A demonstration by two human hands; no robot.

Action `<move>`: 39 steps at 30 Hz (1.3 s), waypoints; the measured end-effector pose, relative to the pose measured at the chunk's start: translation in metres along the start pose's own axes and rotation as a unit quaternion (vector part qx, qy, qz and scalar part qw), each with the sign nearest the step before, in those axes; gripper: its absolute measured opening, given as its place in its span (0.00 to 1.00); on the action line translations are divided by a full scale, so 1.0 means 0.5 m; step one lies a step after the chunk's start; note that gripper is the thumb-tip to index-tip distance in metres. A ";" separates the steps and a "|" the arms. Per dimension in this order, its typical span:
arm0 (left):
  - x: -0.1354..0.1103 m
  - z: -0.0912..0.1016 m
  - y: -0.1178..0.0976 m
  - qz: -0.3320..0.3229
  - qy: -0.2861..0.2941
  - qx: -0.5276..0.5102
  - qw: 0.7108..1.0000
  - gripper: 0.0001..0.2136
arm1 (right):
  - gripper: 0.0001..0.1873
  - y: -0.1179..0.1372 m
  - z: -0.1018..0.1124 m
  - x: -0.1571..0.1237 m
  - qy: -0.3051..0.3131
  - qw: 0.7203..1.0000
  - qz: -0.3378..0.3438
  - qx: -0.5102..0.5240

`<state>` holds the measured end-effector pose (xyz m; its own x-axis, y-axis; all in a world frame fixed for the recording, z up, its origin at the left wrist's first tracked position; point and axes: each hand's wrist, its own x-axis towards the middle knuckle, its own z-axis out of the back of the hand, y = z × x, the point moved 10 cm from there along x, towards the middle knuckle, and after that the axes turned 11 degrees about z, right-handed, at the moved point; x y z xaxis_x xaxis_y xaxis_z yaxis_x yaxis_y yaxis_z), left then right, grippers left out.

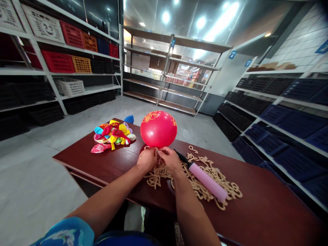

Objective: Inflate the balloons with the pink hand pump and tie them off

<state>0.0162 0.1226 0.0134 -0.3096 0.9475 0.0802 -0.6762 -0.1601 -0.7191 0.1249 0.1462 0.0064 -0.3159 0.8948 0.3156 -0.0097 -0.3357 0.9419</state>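
Observation:
An inflated red balloon (pixel 158 128) with gold print stands on the dark brown table (pixel 107 164), its neck pointing down towards me. My left hand (pixel 147 159) and my right hand (pixel 169 158) meet just below it, fingers pinched together on the balloon's neck. Under and around both hands lies a heap of beige rubber bands (pixel 202 177). A pink hand pump (pixel 205 179) with a black nozzle rests on that heap, just right of my right hand.
A pile of flat coloured balloons (pixel 112 135) lies on the table's far left, with a blue one (pixel 129 119) at the far edge. Shelving with crates lines the left wall (pixel 64 61), the back and the right wall (pixel 282 102). Grey floor surrounds the table.

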 end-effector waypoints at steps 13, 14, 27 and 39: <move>0.000 -0.029 -0.010 0.009 0.058 -0.132 0.990 0.13 | 0.05 0.101 0.030 -0.017 -0.119 0.917 0.190 -0.329; 0.001 -0.032 -0.010 0.008 0.064 -0.145 0.987 0.13 | 0.05 0.105 0.029 -0.018 -0.122 0.912 0.201 -0.337; 0.020 -0.018 0.027 0.024 0.036 -0.132 0.990 0.11 | 0.11 0.049 0.014 -0.003 -0.058 0.992 0.096 -0.062; 0.009 -0.010 0.017 -0.004 0.026 -0.059 0.998 0.12 | 0.13 0.038 0.007 0.001 -0.033 0.989 0.102 -0.100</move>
<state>0.0123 0.1270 0.0044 -0.2675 0.9621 0.0526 -0.5938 -0.1217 -0.7954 0.1279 0.1415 0.0250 -0.2671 0.8177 0.5099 -0.1416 -0.5567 0.8186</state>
